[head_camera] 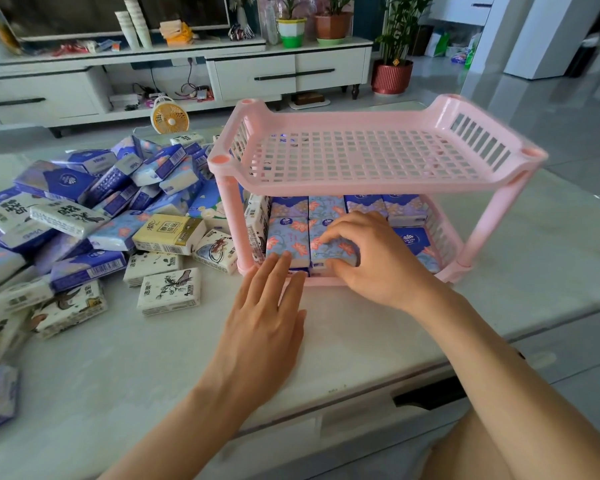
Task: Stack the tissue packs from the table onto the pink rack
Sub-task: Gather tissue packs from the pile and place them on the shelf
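A two-tier pink rack (368, 181) stands on the pale table (153, 368). Its top shelf is bare; its lower shelf holds several blue and floral tissue packs. My right hand (371, 261) grips a floral pack (329, 249) at the lower shelf's front, fingers curled over its top and thumb at its front edge. My left hand (267, 317) lies flat with straight fingers, fingertips touching the front of the neighbouring floral pack (288, 237). A big loose pile of tissue packs (94, 209) covers the table to the left of the rack.
A yellow pack (168, 233) and white illustrated packs (169, 291) lie nearest the rack's left leg. Behind the table stand a white TV cabinet (257, 74), a small orange fan (169, 116) and potted plants (392, 64). The table's front edge runs below my wrists.
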`<state>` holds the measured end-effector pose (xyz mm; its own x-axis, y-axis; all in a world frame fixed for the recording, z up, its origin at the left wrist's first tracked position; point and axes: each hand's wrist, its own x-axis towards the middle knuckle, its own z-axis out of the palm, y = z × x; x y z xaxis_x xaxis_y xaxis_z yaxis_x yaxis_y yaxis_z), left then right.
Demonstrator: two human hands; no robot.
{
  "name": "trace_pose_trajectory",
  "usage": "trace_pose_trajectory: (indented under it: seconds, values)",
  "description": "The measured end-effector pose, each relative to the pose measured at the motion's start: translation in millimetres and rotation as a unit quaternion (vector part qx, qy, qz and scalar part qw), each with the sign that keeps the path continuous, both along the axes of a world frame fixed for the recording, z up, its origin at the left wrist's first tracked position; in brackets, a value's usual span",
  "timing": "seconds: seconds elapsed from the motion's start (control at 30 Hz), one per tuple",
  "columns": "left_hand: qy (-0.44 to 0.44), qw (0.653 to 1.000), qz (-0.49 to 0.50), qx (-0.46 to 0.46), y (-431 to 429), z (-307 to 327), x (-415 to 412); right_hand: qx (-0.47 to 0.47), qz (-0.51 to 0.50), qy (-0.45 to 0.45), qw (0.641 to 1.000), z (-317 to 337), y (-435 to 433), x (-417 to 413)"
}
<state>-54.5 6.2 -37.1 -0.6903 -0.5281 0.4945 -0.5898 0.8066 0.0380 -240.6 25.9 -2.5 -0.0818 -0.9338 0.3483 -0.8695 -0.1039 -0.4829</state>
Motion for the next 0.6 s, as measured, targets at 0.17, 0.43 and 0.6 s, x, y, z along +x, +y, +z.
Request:
trace_pose_trajectory:
  seconds: [0.17,0.43,0.6]
  values:
    - [-0.007,1.0,-0.007,0.016,1.5,4.8,5.5,-0.029,-0.01,-0.019,0.999,0.3,2.0,3.3]
    - [0.044,0.995,-0.093,0.005,5.0,20.9,68.4,-0.204,-0.005,-0.082,0.975,1.9,14.0,29.2]
    - [0.133,0.99,-0.03,0.03,-17.2,24.2,100.0,-0.241,0.043,-0.084,0.966,-8.4,19.1,67.7]
